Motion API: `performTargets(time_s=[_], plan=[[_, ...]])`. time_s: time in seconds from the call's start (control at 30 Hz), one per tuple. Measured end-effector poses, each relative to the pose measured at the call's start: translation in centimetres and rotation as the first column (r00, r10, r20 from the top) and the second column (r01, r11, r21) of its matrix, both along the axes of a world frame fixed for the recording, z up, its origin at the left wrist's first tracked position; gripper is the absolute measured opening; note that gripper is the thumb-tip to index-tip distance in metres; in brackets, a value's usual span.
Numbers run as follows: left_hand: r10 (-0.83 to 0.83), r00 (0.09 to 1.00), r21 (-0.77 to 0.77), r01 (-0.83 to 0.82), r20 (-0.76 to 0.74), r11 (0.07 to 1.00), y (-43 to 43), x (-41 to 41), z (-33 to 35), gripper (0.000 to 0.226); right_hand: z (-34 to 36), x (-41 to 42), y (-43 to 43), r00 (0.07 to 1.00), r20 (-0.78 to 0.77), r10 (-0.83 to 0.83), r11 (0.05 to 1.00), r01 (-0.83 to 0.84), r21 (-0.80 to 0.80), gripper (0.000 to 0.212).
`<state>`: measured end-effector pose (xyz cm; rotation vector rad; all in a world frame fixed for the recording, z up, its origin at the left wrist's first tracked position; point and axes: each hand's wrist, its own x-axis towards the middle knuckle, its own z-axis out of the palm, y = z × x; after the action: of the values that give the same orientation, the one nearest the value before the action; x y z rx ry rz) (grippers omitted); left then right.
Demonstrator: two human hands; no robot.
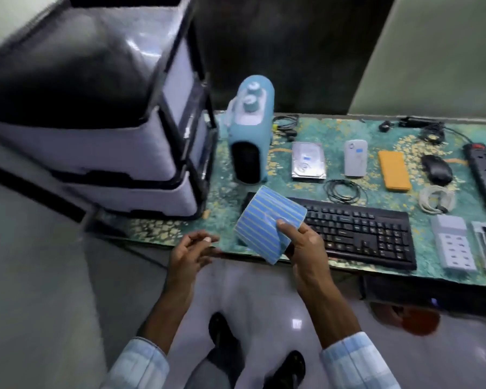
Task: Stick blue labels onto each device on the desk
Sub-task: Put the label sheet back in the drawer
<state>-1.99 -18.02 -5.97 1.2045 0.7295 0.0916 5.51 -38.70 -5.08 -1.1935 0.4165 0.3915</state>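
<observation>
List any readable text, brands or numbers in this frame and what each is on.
None readable.
keyboard: key legends too small and blurred.
hard drive: its printed label is blurred; a small blue sticker on it looks blank.
grey device: blue sticker, no text legible.
label sheet in the right hand: blue strips, no print visible.

We note the label sheet (267, 224) at frame centre, blue strips on yellow backing, curled and held above the desk edge. In the upper middle, the hard drive (308, 161) lies flat bearing a blue label. Right of it, the grey device (355, 158) also carries one. The black keyboard (357, 231) lies centre-right, no label visible.
</observation>
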Motion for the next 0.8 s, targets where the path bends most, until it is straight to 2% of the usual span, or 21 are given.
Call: performTargets(time_s=[0.1,0.17,0.33,0.47,0.6,0.8], plan=[[0.168,0.983,-0.075,-0.173,-0.071,0.982,5.2,-2.1,-0.3,0.016,1.2,-1.6,3.3,0.997,0.004,0.074,0.997,-0.074,-0.005,0.046],[0.253,0.961,-0.199,-0.270,-0.108,0.942,8.5,-2.4,-0.5,0.015,1.5,-2.6,5.2,0.994,0.012,0.107,0.994,-0.107,-0.006,0.050],[0.359,0.924,-0.444,-0.379,-0.133,0.812,15.4,-0.7,-2.0,0.024,1.5,-4.4,9.8,0.994,0.003,0.105,0.994,-0.105,-0.035,0.044],[0.356,0.925,-0.521,-0.372,-0.134,0.768,18.3,1.5,-3.5,0.023,1.2,-6.0,12.8,0.995,-0.017,0.100,0.995,-0.101,-0.019,0.042],[0.354,0.928,-0.538,-0.359,-0.116,0.763,19.6,3.6,-3.6,0.021,1.0,-7.2,14.9,0.997,-0.027,0.076,0.996,-0.077,-0.036,0.027],[0.334,0.936,-0.582,-0.334,-0.112,0.741,20.6,3.5,-4.7,0.019,2.7,-8.0,17.1,0.998,-0.003,0.063,0.996,-0.063,-0.058,0.027]])
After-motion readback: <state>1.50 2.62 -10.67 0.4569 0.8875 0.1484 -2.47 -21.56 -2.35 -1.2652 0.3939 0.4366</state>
